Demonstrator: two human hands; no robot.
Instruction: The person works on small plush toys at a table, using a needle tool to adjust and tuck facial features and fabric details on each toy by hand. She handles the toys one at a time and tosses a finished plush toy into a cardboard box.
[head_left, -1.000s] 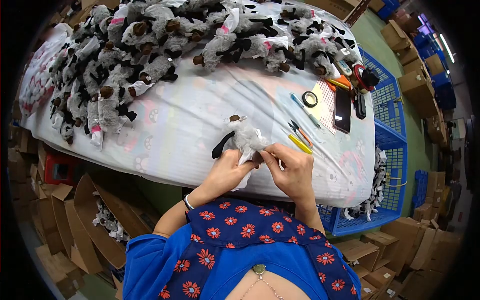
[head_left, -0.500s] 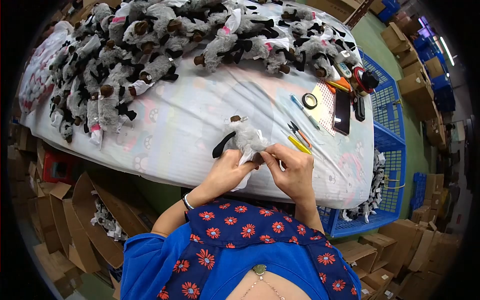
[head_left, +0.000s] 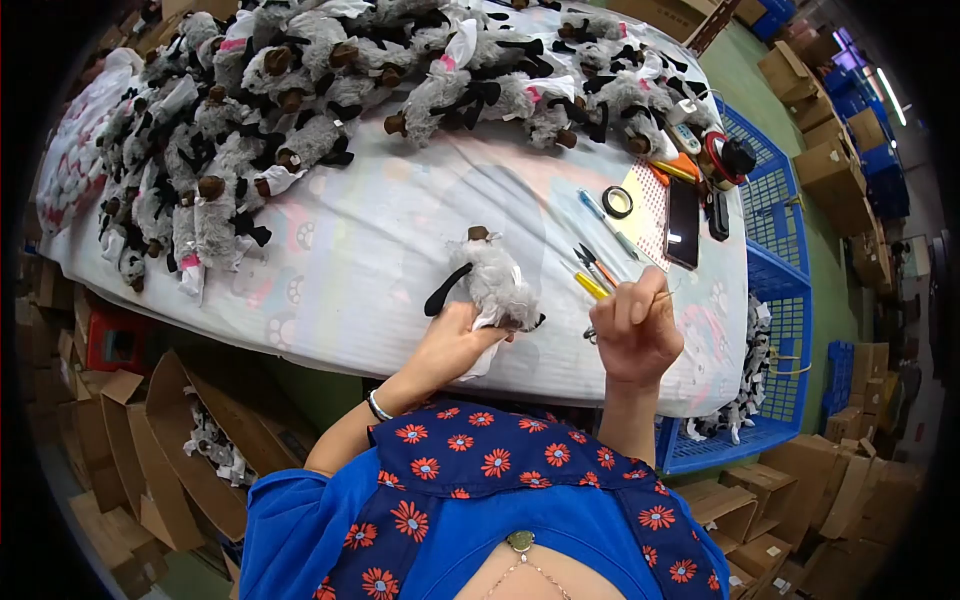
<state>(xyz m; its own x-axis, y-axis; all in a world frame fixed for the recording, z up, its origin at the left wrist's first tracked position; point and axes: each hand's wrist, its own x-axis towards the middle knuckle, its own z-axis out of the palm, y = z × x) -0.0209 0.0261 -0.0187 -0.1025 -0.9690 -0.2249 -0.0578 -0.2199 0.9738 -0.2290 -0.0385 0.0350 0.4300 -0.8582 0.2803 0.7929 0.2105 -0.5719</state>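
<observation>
My left hand [head_left: 460, 342] is closed round the lower end of a grey plush toy [head_left: 497, 280], with white cloth at the grip. The toy lies on the table, its brown tip pointing away from me and a black limb out to the left. My right hand [head_left: 637, 328] is raised to the right, apart from the toy, fingers curled. A thin needle [head_left: 668, 294] sticks out from its fingertips; any thread is too fine to see. Beside this hand lie orange-handled thread snips [head_left: 597, 266] and a yellow tool [head_left: 590, 285], both partly covered by it.
Many similar plush toys [head_left: 320, 100] are heaped along the table's far side. To the right are black tape [head_left: 617, 202], a blue pen [head_left: 592, 205] and a phone [head_left: 683, 225]. Blue crates [head_left: 780, 290] stand at the right edge, a cardboard box [head_left: 190, 440] at lower left.
My right hand has left the toy, moving right and up, and now covers part of the snips and yellow tool. My left hand keeps its hold; the toy's lower end is more exposed.
</observation>
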